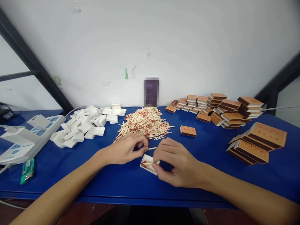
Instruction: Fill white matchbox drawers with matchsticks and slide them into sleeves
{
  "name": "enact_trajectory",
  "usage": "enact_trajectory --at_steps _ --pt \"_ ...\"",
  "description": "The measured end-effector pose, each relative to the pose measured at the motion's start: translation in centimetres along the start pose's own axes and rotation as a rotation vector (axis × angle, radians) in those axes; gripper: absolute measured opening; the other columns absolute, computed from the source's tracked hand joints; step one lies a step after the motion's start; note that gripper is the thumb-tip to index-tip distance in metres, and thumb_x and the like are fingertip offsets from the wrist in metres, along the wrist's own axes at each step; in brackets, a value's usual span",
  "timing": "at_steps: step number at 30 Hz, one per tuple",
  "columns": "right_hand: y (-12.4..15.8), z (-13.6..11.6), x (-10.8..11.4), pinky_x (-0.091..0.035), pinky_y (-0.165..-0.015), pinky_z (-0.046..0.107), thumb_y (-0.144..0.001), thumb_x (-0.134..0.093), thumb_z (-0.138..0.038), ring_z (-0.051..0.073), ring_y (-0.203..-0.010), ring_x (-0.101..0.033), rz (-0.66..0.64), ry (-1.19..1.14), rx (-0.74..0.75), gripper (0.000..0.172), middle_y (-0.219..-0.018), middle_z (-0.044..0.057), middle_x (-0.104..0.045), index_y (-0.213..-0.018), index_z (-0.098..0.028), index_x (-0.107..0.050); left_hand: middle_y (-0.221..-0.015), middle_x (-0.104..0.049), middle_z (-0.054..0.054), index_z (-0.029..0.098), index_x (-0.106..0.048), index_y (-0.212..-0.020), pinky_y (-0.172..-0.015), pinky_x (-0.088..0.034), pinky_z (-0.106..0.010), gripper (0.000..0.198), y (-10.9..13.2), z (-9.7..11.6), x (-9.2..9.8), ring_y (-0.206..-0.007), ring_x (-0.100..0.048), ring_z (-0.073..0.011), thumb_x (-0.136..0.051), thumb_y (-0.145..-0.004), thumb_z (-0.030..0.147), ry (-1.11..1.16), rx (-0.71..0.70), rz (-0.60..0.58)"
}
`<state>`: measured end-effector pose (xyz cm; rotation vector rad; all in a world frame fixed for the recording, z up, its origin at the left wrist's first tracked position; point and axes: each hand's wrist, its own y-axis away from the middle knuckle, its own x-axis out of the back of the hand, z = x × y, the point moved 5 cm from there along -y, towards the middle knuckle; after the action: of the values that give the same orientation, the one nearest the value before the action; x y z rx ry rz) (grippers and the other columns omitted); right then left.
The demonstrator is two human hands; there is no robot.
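A small white matchbox tray (142, 164) lies on the blue table, with several red-headed matches (147, 164) in it. My right hand (179, 161) is closed in a pinch over the tray's right end and covers that end; what its fingertips hold, if anything, is hidden. Just left of it, my left hand (130, 148) has thumb and fingers pinched together. One matchstick (152, 148) points from its fingertips toward my right hand, above the tray's far edge. Behind my left hand rises a large heap of loose matches (145, 122).
White empty trays (84, 125) are piled at the left, beside a power strip (30, 140) and a green packet (27, 170). Orange-brown matchboxes (234, 117) stand stacked at the right, with more stacks (260, 137) nearer. One matchbox (188, 131) lies apart. A white wall (187, 47) stands behind.
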<state>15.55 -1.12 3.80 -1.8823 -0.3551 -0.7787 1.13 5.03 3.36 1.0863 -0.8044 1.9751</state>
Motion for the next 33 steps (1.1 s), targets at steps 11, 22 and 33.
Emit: enact_trajectory --at_steps 11,22,33 --pt "0.2 1.1 0.9 -0.042 -0.063 0.031 -0.086 -0.053 -0.026 0.015 -0.063 -0.054 -0.062 0.052 -0.031 0.008 -0.072 0.002 -0.063 -0.090 -0.019 -0.057 -0.085 -0.058 0.000 0.018 -0.063 -0.087 -0.074 -0.042 -0.026 0.011 0.4 1.0 -1.2 -0.079 -0.055 -0.0141 -0.065 -0.077 0.022 0.035 -0.054 -0.126" --pt "0.9 2.7 -1.1 -0.045 -0.078 0.034 -0.077 -0.066 -0.024 0.018 -0.081 -0.059 -0.440 0.022 -0.310 0.026 -0.091 0.002 -0.065 -0.100 -0.020 -0.055 -0.086 -0.060 -0.002 0.019 -0.065 -0.087 -0.075 -0.042 -0.029 0.026 0.4 0.7 -1.3 -0.080 -0.058 -0.0171 -0.071 -0.078 0.042 -0.132 -0.095 -0.082" --pt "1.2 3.8 -0.9 -0.051 -0.080 0.034 -0.085 -0.064 -0.023 0.019 -0.089 -0.063 -0.317 -0.008 -0.216 0.012 -0.099 0.007 -0.067 -0.096 -0.018 -0.067 -0.088 -0.062 -0.004 0.018 -0.070 -0.096 -0.074 -0.045 -0.029 0.022 0.4 0.7 -0.5 -0.080 -0.059 -0.0168 -0.067 -0.083 0.036 -0.215 -0.145 0.023"
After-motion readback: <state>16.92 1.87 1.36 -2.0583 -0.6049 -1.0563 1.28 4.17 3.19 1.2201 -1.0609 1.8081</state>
